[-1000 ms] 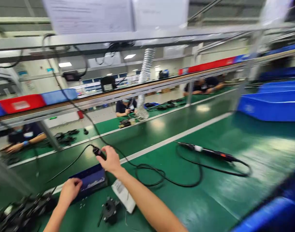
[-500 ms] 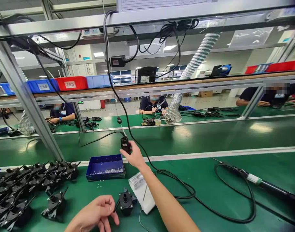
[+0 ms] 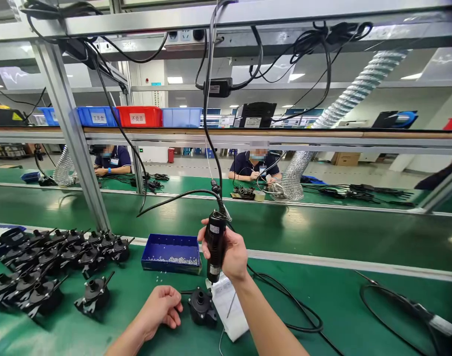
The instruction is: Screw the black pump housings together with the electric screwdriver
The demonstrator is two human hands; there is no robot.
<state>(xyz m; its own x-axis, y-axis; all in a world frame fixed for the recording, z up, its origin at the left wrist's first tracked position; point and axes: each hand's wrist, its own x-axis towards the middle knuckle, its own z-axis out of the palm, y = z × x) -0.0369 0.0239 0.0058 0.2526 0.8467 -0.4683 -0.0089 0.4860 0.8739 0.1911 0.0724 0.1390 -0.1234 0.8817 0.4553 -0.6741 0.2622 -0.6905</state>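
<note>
My right hand [image 3: 231, 252] is wrapped around a black electric screwdriver [image 3: 214, 242], held upright with its lower end above a round black pump-like part [image 3: 202, 306]. That part stands on the green bench with its central spout up and a thin black lead out to the left. My left hand [image 3: 161, 309] is beside it, fingers curled and closed at the end of the lead; whether they pinch it is hidden. A white paper-like packet [image 3: 231, 309] lies right of the part, partly behind my right forearm. Behind my left hand sits a blue tray [image 3: 170, 267] of small metal pieces.
Several similar black parts [image 3: 44, 291] stand in rows on the left. Loose small pieces lie before the tray. Black cable [image 3: 285, 296] loops across the bench to the right. A metal post [image 3: 72, 133] rises at left. Co-workers [image 3: 255, 165] sit across the line.
My right hand has brought the screwdriver down and nearer, to just over the black part. My left hand stays beside the part. The view has turned slightly left.
</note>
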